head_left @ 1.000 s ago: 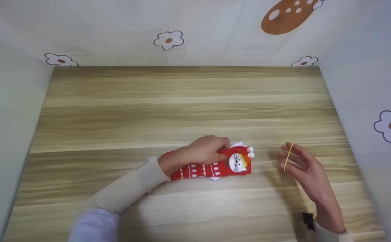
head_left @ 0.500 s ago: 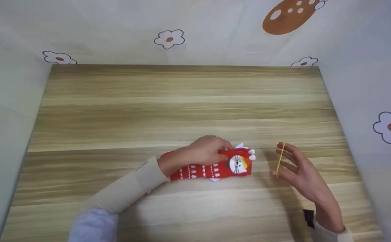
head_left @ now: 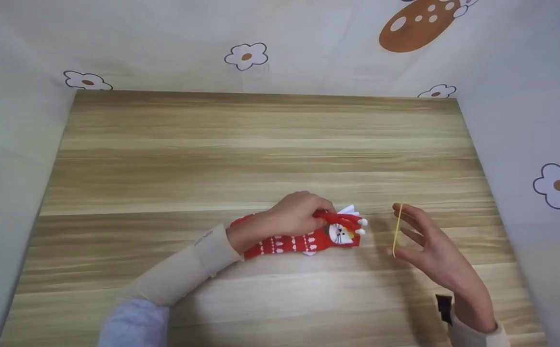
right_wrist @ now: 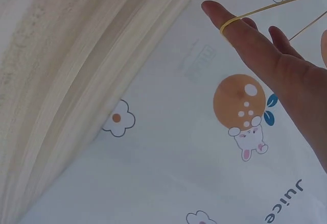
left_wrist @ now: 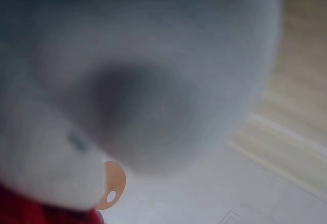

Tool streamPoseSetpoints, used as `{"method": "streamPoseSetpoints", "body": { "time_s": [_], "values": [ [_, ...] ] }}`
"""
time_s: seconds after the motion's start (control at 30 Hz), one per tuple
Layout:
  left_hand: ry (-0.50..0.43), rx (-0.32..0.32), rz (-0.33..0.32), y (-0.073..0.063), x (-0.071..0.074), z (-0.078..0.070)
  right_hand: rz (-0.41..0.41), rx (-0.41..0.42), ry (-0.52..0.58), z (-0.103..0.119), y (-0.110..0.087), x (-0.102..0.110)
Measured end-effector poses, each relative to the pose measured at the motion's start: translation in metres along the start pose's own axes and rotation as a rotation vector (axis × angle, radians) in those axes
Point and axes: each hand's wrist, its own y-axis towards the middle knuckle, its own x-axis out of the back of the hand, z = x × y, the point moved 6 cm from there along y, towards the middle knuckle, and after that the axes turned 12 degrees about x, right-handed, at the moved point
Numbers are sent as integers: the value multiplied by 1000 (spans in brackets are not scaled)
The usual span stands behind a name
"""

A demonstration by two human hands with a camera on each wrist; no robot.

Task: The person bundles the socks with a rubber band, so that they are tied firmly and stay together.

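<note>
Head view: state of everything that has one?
Yellow rubber band: stretched into a long loop.
Red cat-face sock: lying on the table, edge bunched.
White piece: partly hidden, jutting past the sock.
Left hand: pinching the sock.
Right hand: fingers spread inside the band.

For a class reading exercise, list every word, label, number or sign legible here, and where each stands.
"Juice": on the flower-print wall covering, right wrist view.
Lettering on the beige left sleeve: too small to read.
Pale boxed marks on the covering: too faint.
</note>
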Motion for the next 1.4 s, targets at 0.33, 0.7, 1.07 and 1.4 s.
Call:
{"method": "streamPoseSetpoints", "body": {
  "time_s": [0.33, 0.7, 1.07, 1.4],
  "values": [
    [42, -55, -29, -3, 0, -4, 51, -36, -34, 7, 8, -6],
    [52, -54, -13, -2, -1, -4, 75, -16, -63, 9, 17, -18],
    [76, -104, -36, -2, -1, -6, 75, 40, -68, 14, 27, -27],
    [85, -135, -49, -3, -1, -8, 119, 28, -115, 20, 34, -33]
  ]
}}
